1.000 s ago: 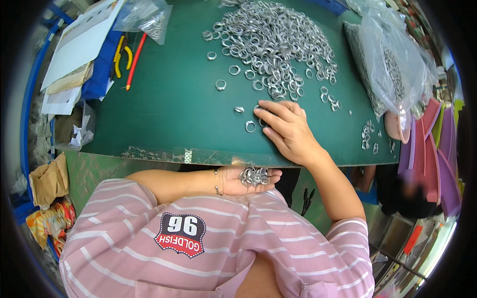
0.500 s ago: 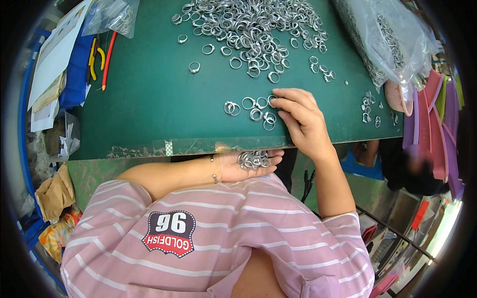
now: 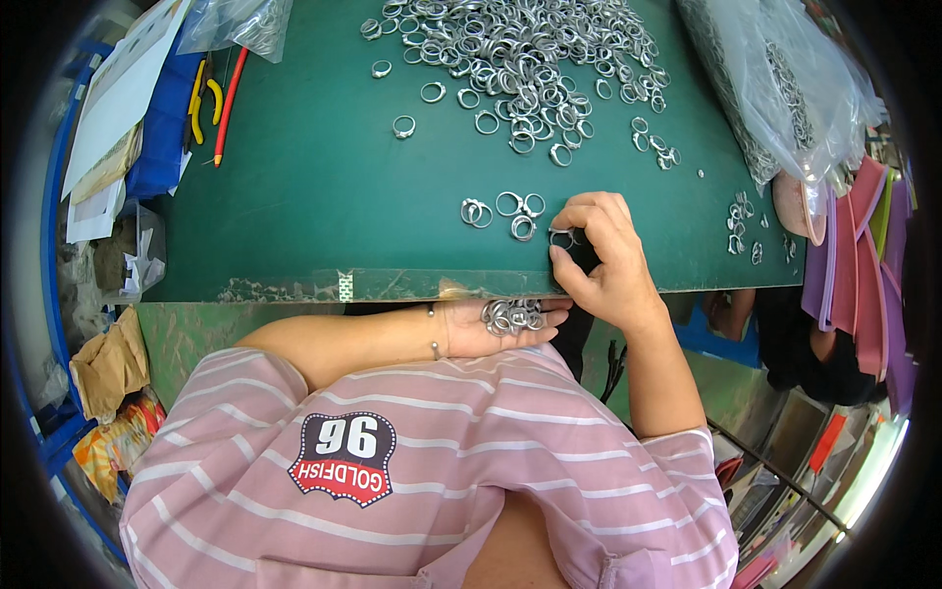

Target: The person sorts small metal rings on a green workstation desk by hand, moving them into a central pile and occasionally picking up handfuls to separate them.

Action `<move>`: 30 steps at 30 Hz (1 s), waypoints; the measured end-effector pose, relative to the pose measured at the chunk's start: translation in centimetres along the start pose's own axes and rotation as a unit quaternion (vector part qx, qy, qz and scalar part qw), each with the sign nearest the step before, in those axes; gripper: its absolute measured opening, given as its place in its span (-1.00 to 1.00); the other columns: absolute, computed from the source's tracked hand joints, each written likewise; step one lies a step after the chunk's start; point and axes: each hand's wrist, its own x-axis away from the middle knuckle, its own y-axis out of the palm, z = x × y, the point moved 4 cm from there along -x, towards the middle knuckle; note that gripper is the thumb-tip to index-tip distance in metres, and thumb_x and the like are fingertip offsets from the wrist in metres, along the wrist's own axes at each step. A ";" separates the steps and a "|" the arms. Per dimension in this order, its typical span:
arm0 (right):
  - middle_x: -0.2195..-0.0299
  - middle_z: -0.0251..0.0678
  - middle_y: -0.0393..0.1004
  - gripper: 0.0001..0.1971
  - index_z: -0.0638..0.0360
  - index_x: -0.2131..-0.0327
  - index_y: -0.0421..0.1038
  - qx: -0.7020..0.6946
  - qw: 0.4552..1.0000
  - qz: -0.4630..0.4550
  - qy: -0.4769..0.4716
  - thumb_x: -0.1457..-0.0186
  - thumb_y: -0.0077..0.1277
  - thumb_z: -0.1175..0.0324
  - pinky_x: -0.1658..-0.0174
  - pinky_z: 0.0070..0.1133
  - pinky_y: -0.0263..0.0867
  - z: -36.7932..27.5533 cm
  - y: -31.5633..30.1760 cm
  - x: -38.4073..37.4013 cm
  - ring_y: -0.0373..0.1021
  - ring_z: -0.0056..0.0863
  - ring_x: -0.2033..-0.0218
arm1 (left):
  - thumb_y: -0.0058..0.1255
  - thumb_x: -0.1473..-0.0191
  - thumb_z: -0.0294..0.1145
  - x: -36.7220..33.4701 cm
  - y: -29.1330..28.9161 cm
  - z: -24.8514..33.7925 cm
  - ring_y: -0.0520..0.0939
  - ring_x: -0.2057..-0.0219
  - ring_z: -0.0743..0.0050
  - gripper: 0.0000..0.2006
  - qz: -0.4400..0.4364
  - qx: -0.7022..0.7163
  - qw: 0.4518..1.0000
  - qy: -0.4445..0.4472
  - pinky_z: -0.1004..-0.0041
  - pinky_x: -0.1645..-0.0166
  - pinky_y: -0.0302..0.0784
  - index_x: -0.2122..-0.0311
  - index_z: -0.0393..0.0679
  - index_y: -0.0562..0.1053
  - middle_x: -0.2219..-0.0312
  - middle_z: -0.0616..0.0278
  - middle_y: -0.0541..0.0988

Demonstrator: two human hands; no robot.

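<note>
My left hand (image 3: 466,331) lies palm up just below the table's front edge, fingers stretched out, holding several silver-grey metal rings (image 3: 512,316). Above it and to the right, my right hand (image 3: 610,260) pinches at least one metal ring (image 3: 561,236) between thumb and fingers at the tabletop. Left of those fingers, a small group of loose rings (image 3: 522,228) lies on the green table, with an overlapping cluster (image 3: 477,213) a little further left. A large heap of similar rings (image 3: 549,64) covers the far middle of the table.
On the far right sits a clear plastic bag (image 3: 795,88) full of metal parts. Small groups of rings (image 3: 738,224) lie near the right edge. Yellow-handled pliers (image 3: 201,103), a red pen-like tool (image 3: 232,106) and papers (image 3: 123,93) are at the left. Another person (image 3: 814,344) is beyond the table's right side.
My right hand has moved slightly down and closed on a ring from the near group. The view has shifted a little, so the tabletop things appear further right.
</note>
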 end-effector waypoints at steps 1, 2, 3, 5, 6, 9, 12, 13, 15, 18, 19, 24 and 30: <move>0.25 -0.24 0.41 -0.72 0.15 0.28 0.48 0.002 1.000 -0.001 -0.006 0.15 0.27 0.44 0.08 -0.38 0.22 -0.4 0.0 -0.3 0.32 -0.23 0.19 | -0.27 -0.34 -0.27 -0.1 -0.2 0.0 0.51 -0.07 -0.11 -0.61 -0.009 0.003 1.000 0.000 0.02 -0.19 0.48 -0.09 -0.35 0.34 -0.02 -0.19 0.47; 0.26 -0.24 0.41 -0.72 0.14 0.29 0.47 0.010 1.000 -0.009 -0.016 0.16 0.27 0.45 0.10 -0.38 0.23 -0.9 0.2 -0.5 0.32 -0.23 0.20 | -0.27 -0.34 -0.27 -0.2 -0.7 0.1 0.51 -0.06 -0.11 -0.62 -0.018 0.005 1.000 0.001 0.02 -0.19 0.48 -0.09 -0.35 0.35 -0.02 -0.19 0.47; 0.26 -0.24 0.41 -0.72 0.14 0.30 0.47 0.017 0.999 -0.018 -0.026 0.16 0.27 0.46 0.11 -0.38 0.24 -1.6 0.6 -0.9 0.32 -0.24 0.20 | -0.26 -0.34 -0.27 -0.2 -0.9 0.1 0.51 -0.06 -0.11 -0.62 -0.028 0.008 1.000 0.001 0.02 -0.19 0.48 -0.08 -0.35 0.36 -0.02 -0.19 0.47; 0.27 -0.24 0.41 -0.73 0.14 0.31 0.47 0.026 0.999 -0.016 -0.039 0.17 0.27 0.47 0.13 -0.38 0.25 -1.7 1.0 -0.9 0.32 -0.23 0.20 | -0.28 -0.34 -0.25 -0.3 -1.0 0.1 0.52 -0.06 -0.11 -0.60 -0.022 0.004 1.000 0.003 0.02 -0.17 0.50 -0.09 -0.36 0.35 -0.01 -0.20 0.48; 0.27 -0.24 0.41 -0.73 0.15 0.31 0.47 0.025 0.999 -0.008 -0.045 0.17 0.27 0.48 0.14 -0.37 0.26 -1.1 1.5 -0.6 0.32 -0.23 0.20 | -0.29 -0.34 -0.25 -0.3 -1.0 0.0 0.52 -0.06 -0.11 -0.59 -0.020 0.002 1.000 0.005 0.03 -0.16 0.50 -0.10 -0.36 0.35 0.00 -0.20 0.48; 0.20 -0.20 0.42 -0.70 0.16 0.26 0.47 -0.001 1.000 0.005 -0.029 0.15 0.26 0.47 0.07 -0.35 0.27 -0.7 1.6 -0.7 0.32 -0.17 0.14 | -0.28 -0.34 -0.25 -0.1 -0.7 0.1 0.51 -0.06 -0.13 -0.60 -0.032 0.010 0.999 -0.003 0.03 -0.21 0.46 -0.09 -0.35 0.34 -0.02 -0.20 0.47; 0.06 -0.12 0.44 -0.62 0.18 0.14 0.47 -0.027 0.999 0.024 -0.031 0.12 0.24 0.48 -0.06 -0.33 0.26 -2.0 1.5 -2.1 0.36 -0.08 0.04 | -0.35 -0.36 -0.20 -0.1 -0.3 -0.1 0.49 -0.09 -0.13 -0.57 -0.042 0.011 0.999 -0.006 -0.01 -0.26 0.40 -0.11 -0.34 0.33 -0.02 -0.20 0.47; 0.05 -0.12 0.44 -0.61 0.18 0.12 0.47 -0.006 0.999 0.008 -0.045 0.11 0.23 0.49 -0.07 -0.33 0.25 -2.0 1.9 -2.2 0.36 -0.08 0.02 | -0.35 -0.36 -0.21 0.0 -0.2 -0.1 0.49 -0.09 -0.13 -0.58 -0.037 0.011 0.999 -0.003 -0.03 -0.26 0.38 -0.11 -0.33 0.34 -0.02 -0.19 0.47; 0.01 -0.11 0.43 -0.60 0.18 0.09 0.46 0.036 0.996 -0.025 -0.075 0.10 0.21 0.51 -0.08 -0.32 0.25 -1.8 2.9 -1.8 0.35 -0.09 -0.01 | -0.35 -0.35 -0.23 0.0 0.0 -0.3 0.48 -0.09 -0.14 -0.59 -0.028 0.009 1.000 0.006 -0.07 -0.26 0.36 -0.10 -0.31 0.36 -0.03 -0.16 0.47; -0.06 -0.16 0.41 -0.58 0.16 0.05 0.46 -0.040 0.998 -0.024 -0.044 0.06 0.19 0.51 -0.13 -0.28 0.22 -1.8 3.2 -1.2 0.33 -0.08 -0.08 | -0.37 -0.35 -0.19 0.0 -0.2 -0.1 0.46 -0.12 -0.05 -0.57 -0.053 -0.021 0.998 0.032 -0.09 -0.29 0.31 -0.10 -0.28 0.37 -0.05 -0.11 0.47; -0.07 -0.17 0.40 -0.58 0.16 0.04 0.46 -0.059 0.998 -0.018 -0.026 0.06 0.19 0.50 -0.14 -0.27 0.21 -1.9 3.5 -1.2 0.32 -0.08 -0.10 | -0.38 -0.35 -0.18 -0.1 -0.3 -0.2 0.46 -0.13 -0.02 -0.57 -0.035 -0.021 0.999 0.032 -0.09 -0.29 0.31 -0.10 -0.26 0.36 -0.06 -0.08 0.46; -0.06 -0.16 0.43 -0.64 0.15 0.08 0.48 0.021 0.989 -0.075 -0.124 0.02 0.18 0.43 -0.17 -0.24 0.23 -4.2 5.0 -2.5 0.31 -0.14 -0.15 | -0.44 -0.36 -0.19 0.8 2.5 -1.0 0.46 -0.12 0.13 -0.60 0.029 -0.124 0.988 0.082 -0.01 -0.28 0.33 -0.15 -0.12 0.30 -0.10 0.04 0.44; 0.12 -0.16 0.54 -0.73 0.26 0.28 0.56 -0.056 0.978 -0.011 -0.200 0.16 0.26 0.45 0.00 -0.31 0.38 -5.3 4.9 4.5 0.45 -0.17 0.07 | -0.42 -0.34 -0.25 0.7 -1.8 -0.1 0.23 -0.29 0.33 -0.53 -0.173 -0.218 0.960 0.011 0.39 -0.34 0.20 -0.32 -0.09 0.09 -0.30 0.13 0.16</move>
